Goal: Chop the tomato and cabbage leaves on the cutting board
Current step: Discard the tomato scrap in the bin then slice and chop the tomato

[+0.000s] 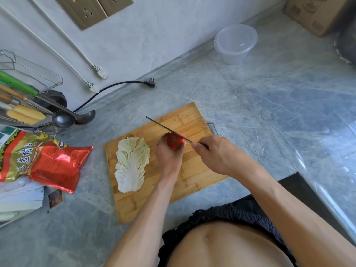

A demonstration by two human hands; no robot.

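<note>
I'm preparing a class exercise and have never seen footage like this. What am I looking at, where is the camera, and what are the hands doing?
There is no machine here. A camera worn on a person's head looks down at their own hands over a kitchen counter. The left hand steadies a tomato on a wooden cutting board. The right hand has a knife in its grip, blade on the tomato. A cabbage leaf lies whole on the board.

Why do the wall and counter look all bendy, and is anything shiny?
Head view: the wide lens curves the counter edge and the wall cable; daylight glares off that edge and the red bag; the tomato and knife look sharp.
</note>
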